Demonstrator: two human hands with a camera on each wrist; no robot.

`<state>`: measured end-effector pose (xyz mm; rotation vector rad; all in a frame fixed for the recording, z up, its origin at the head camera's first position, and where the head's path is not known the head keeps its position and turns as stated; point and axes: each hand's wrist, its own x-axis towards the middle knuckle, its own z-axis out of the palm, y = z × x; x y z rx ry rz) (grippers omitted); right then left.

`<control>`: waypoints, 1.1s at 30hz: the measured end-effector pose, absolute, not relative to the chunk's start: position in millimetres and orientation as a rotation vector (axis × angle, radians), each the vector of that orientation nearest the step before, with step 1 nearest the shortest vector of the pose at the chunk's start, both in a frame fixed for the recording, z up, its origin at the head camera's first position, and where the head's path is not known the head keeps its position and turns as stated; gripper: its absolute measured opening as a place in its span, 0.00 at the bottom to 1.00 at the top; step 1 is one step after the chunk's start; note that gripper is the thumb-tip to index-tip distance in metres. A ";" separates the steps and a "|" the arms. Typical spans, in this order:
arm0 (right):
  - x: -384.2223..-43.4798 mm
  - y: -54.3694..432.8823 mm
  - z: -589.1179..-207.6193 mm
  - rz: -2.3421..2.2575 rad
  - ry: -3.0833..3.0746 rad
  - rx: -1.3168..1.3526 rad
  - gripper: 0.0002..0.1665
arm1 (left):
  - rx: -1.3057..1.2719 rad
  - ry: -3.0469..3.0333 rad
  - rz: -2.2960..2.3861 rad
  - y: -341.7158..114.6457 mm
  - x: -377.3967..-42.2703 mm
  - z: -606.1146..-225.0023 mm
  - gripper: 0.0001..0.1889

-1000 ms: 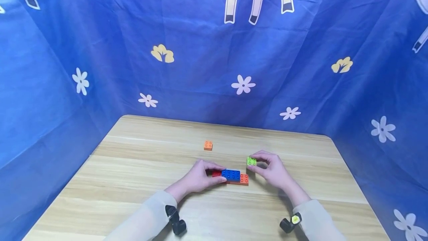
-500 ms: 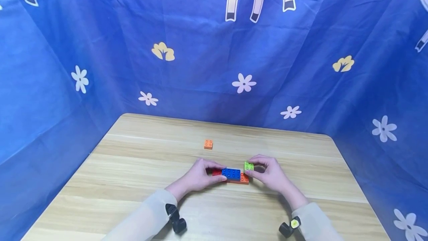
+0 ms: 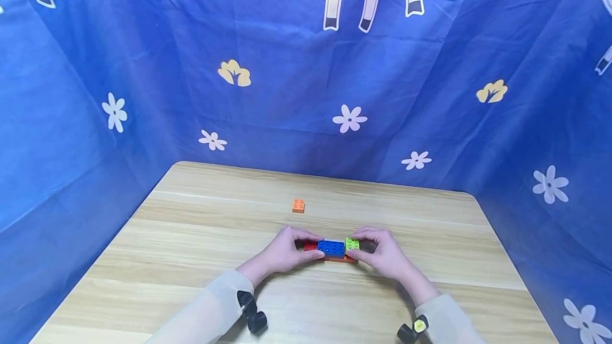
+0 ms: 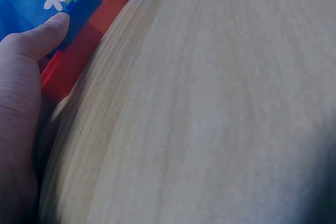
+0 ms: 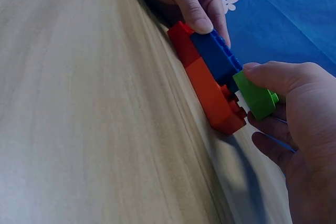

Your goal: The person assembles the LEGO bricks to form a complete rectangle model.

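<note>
A red brick (image 5: 184,43) and an orange brick (image 5: 210,95) lie end to end on the table, with a blue brick (image 3: 331,248) bridging their tops. My left hand (image 3: 287,251) pinches the blue brick between thumb and fingers at its left end. My right hand (image 3: 384,251) pinches a small green brick (image 5: 255,93) between thumb and fingers. In the right wrist view the green brick is tilted just above the bare studs at the orange brick's right end, close against the blue brick's end.
A small orange brick (image 3: 298,206) with studs up lies farther back on the wooden table (image 3: 215,216). A blue patterned cloth (image 3: 287,94) hangs behind the table and along both sides.
My right hand has moved left and toward me, bringing the green brick from beside the assembly to over the orange brick's right end. My left hand keeps its grip.
</note>
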<state>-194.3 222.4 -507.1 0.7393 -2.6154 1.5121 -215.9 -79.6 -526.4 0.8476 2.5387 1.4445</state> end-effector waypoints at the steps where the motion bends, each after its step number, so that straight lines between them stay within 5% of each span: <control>1: -194.0 222.1 -507.7 1.499 -2.621 0.737 0.19 | 0.850 2.539 1.446 -79.5 -215.7 -526.3 0.20; 33: -187.4 218.6 -507.1 1.451 -2.720 0.659 0.17 | 0.870 2.543 1.460 -79.9 -216.4 -526.4 0.20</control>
